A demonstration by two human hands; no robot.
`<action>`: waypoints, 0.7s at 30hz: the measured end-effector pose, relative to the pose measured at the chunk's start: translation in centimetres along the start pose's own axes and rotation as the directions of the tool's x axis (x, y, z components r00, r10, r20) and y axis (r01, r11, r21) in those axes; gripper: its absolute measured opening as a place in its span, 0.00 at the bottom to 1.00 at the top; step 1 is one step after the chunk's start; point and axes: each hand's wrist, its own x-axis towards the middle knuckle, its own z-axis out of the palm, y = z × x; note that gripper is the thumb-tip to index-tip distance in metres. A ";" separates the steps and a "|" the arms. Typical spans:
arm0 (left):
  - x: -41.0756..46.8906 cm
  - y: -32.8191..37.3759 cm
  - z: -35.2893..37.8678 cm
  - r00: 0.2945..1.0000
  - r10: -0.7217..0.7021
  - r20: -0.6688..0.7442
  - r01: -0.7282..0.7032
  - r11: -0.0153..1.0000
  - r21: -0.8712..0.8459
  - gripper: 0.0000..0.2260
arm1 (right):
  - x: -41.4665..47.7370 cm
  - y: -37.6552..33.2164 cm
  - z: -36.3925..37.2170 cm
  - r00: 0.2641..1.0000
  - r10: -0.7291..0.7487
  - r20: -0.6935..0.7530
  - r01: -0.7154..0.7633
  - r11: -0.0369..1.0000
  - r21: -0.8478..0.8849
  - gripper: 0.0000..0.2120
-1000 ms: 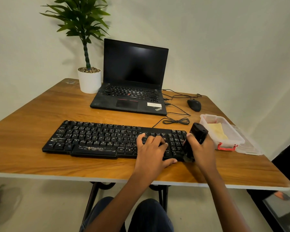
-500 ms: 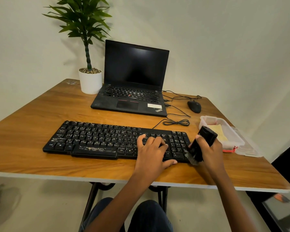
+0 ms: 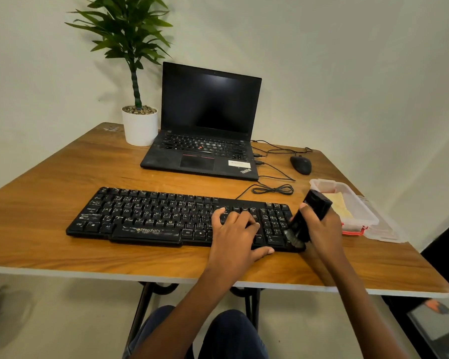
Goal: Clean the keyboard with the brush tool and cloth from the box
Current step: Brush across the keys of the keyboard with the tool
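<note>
Black keyboard (image 3: 166, 216) lies across the near part of the wooden counter (image 3: 49, 182). Left hand (image 3: 235, 237) rests flat on its right portion, fingers loosely spread over the keys, thumb out along the front edge. Right hand (image 3: 322, 229) is wrapped tight around the black brush tool (image 3: 309, 216), held tilted, top end pointing up and away, bristle end down touching the keyboard's near right corner.

Clear plastic box (image 3: 358, 203) sits just right of the keyboard, open, red latch (image 3: 354, 230) on its near end. Inside it lies a pale yellow cloth (image 3: 341, 206), flat in the bottom; brush top partly overlaps the box's left edge in view. A clear lid (image 3: 384, 226) lies on the counter beside the box, on its right, touching or nearly so.

Farther back: open laptop (image 3: 205, 125) with dark screen, white pot (image 3: 140, 126) with a green plant (image 3: 130, 35) at its left, black mouse (image 3: 300, 164) to the right, coiled cable (image 3: 272, 189) between laptop and keyboard.
</note>
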 end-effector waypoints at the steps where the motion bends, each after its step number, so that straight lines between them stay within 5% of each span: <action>1: 0.0 0.0 0.0 1.000 0.000 0.002 0.000 1.000 -0.002 0.22 | 0.4 0.2 0.3 0.999 -0.040 -0.009 0.039 0.995 -0.088 0.03; 5: 0.0 0.0 -0.1 1.000 -0.002 0.012 0.002 1.000 -0.003 0.22 | 1.4 1.2 1.6 0.992 -0.125 -0.006 0.120 0.964 -0.239 0.04; 11: 0.0 0.0 0.0 1.000 0.002 0.006 -0.002 1.000 -0.001 0.22 | 2.5 2.1 0.2 0.997 -0.012 0.071 0.020 0.992 -0.124 0.08; 17: -0.1 0.0 0.0 1.000 0.004 -0.001 -0.004 1.000 0.004 0.22 | 3.1 1.7 1.7 0.996 -0.083 0.038 0.089 0.972 -0.215 0.04; 21: -0.1 0.0 0.1 1.000 0.003 -0.001 -0.003 1.000 0.009 0.22 | 2.5 2.0 0.8 0.996 -0.002 0.084 0.008 0.998 -0.065 0.04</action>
